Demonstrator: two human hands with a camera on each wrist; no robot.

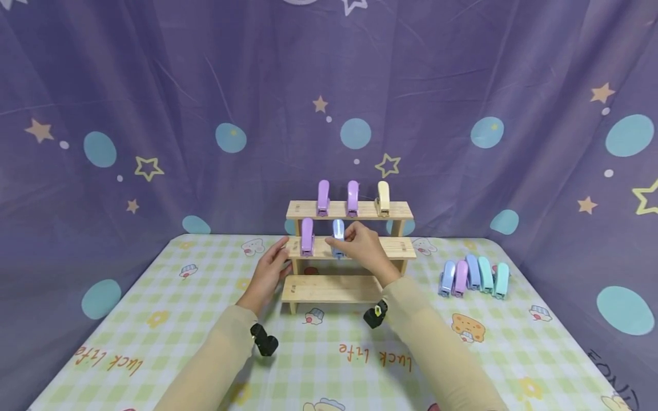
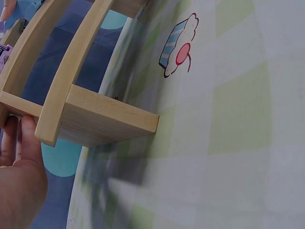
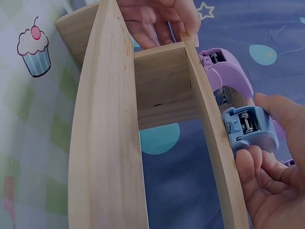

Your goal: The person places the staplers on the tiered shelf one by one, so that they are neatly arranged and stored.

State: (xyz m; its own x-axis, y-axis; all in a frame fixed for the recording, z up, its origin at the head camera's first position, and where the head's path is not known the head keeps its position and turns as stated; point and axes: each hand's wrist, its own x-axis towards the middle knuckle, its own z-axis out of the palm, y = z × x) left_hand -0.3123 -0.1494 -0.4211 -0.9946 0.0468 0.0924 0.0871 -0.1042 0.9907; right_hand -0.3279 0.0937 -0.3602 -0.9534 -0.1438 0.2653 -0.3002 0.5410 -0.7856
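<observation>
A light blue stapler (image 1: 338, 229) stands on the middle shelf of a wooden three-step rack (image 1: 329, 290). My right hand (image 1: 366, 246) pinches it between thumb and fingers; the right wrist view shows the stapler (image 3: 250, 128) with its base against the shelf. Just left of it stands a purple stapler (image 1: 307, 237) on the same shelf. At that shelf's left end, my left hand (image 1: 266, 275) touches the wood with its fingertips; the left wrist view shows several fairly straight fingers (image 2: 31, 143) there. Two purple staplers (image 1: 323, 198) and a cream stapler (image 1: 383, 198) stand on the top shelf.
On the tablecloth (image 1: 195, 319), right of the rack, several blue, purple and mint staplers (image 1: 473, 273) lie side by side in a row. The lowest shelf (image 2: 71, 62) juts toward me. A purple curtain (image 1: 288, 68) hangs behind the table.
</observation>
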